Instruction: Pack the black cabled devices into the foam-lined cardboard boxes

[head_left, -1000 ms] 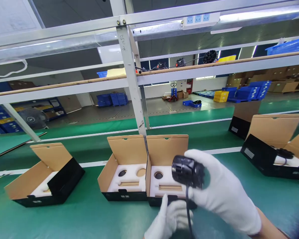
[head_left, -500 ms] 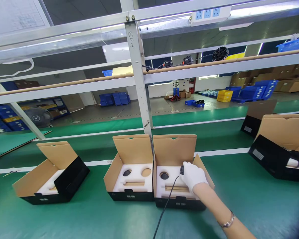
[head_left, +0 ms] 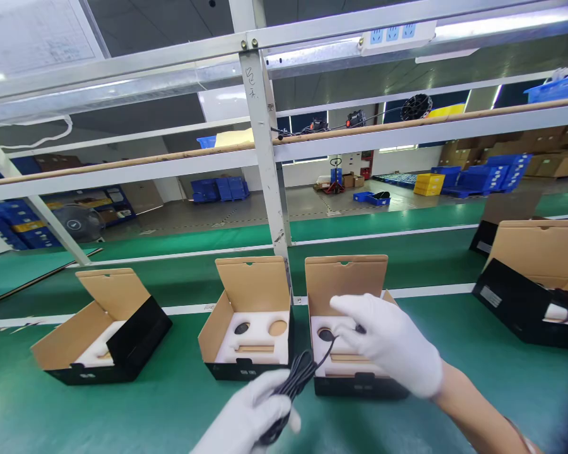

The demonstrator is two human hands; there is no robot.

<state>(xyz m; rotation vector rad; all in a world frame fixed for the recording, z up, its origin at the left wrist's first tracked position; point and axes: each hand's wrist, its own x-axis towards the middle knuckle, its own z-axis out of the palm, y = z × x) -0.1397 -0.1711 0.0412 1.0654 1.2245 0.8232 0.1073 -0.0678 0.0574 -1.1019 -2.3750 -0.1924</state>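
Both my hands wear white gloves. My right hand (head_left: 392, 345) hovers over the open cardboard box (head_left: 345, 281) just right of centre, fingers spread above its white foam insert (head_left: 320, 326). A black device sits in the foam under that hand, mostly hidden. My left hand (head_left: 246, 418) is low in the view, closed round a bundled black cable (head_left: 297, 376) that runs up into the box.
Another open box with foam (head_left: 252, 328) stands directly left, and a third (head_left: 101, 328) farther left. At the right are more open boxes (head_left: 534, 277). All sit on a green conveyor belt (head_left: 170, 403). A metal rack post (head_left: 265, 151) rises behind.
My right hand has drawn back from the foam and opened above it. My left hand has come back into view, holding the bundled cable. The right box looks shifted slightly to the right.
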